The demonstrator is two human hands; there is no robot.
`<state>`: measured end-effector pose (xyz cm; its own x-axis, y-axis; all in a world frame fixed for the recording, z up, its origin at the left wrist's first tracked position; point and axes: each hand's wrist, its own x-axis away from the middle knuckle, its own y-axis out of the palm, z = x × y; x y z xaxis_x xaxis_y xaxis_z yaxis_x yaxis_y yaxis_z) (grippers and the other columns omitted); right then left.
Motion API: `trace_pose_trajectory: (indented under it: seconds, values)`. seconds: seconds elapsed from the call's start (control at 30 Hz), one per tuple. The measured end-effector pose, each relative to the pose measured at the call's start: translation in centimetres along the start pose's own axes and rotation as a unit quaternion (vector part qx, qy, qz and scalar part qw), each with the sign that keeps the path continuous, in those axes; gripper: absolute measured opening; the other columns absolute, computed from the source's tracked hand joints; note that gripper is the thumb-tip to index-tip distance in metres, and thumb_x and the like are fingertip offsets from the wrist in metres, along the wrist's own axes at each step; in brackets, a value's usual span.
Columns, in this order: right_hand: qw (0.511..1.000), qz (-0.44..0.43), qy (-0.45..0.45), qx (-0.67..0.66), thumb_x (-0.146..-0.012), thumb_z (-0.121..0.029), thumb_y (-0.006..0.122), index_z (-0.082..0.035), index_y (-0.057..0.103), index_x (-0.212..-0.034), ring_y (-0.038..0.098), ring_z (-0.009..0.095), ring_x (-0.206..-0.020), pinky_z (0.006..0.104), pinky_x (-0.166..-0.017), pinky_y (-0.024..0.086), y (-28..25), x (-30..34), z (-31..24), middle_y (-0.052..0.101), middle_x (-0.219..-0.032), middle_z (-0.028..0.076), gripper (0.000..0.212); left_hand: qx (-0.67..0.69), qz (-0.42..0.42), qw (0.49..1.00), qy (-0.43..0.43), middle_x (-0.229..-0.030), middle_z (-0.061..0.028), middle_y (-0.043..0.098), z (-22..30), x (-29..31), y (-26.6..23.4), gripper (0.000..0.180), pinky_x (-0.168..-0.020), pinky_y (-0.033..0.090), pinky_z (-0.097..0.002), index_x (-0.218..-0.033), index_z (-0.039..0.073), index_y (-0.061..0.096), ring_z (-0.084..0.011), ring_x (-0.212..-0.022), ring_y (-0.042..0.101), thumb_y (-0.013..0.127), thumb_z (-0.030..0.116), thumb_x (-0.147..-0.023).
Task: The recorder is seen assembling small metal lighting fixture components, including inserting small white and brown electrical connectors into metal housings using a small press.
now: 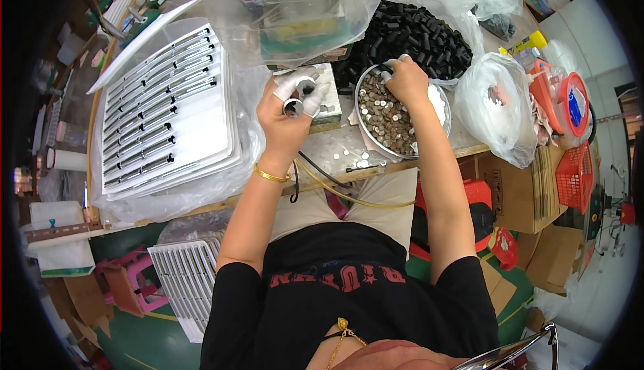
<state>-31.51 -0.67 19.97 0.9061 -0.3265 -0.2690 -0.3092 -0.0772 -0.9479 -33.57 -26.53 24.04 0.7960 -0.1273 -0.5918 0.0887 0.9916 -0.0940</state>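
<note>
My left hand (276, 118), with white coverings on some fingers, is closed around shiny round metal tubes (292, 107), their open ends facing up. It is over the front of a pale block (329, 98) on the workbench. My right hand (408, 83) reaches over the far rim of a round metal bowl (360, 112). Its fingers are bent together at the rim, and what they pinch, if anything, is hidden. Small brown and silvery discs (389, 118) fill the bowl. Behind it lies a large heap of short black tubes (419, 38), close to my right fingertips.
White trays (225, 112) with rows of slim metal rods are stacked on the left. Clear plastic bags (493, 101) lie to the right, beside a red container (545, 95). A yellowish hose (355, 201) hangs at the bench's front edge. Loose white discs (363, 164) lie near the bowl.
</note>
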Motion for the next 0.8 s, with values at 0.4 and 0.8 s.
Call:
trace_pose_trajectory:
  seconds: [0.4, 0.8]
  values:
    - [0.874, 0.026, 0.043, -0.484, -0.081, -0.003, 0.068, -0.001, 0.061, -0.109, 0.053, 0.008, -0.081, 0.0224, -0.073, 0.046, -0.5, 4.8, -0.4, 0.061, -0.100, 0.002, 0.029, 0.202, 0.061, 0.970, -0.121, -0.086, -0.0058, 0.062, 1.1, 3.4, -5.5, 0.011, -0.071, 0.051, -0.0273, -0.100, 0.001, 0.055, -0.0116, -0.081, 0.060, 0.056, 0.009, -0.092]
    - [0.703, -0.061, 0.014, -0.708, -0.084, 0.004, 0.061, -0.002, 0.056, -0.118, 0.059, 0.012, -0.088, 0.0272, -0.075, 0.051, -2.3, 6.9, -6.7, 0.061, -0.105, 0.004, 0.035, 0.104, 0.041, 0.946, -0.303, -0.081, -0.0006, 0.059, 0.3, 7.7, -7.1, 0.014, -0.059, 0.044, -0.0199, -0.102, 0.004, 0.055, -0.0050, -0.070, 0.054, 0.061, 0.008, -0.090]
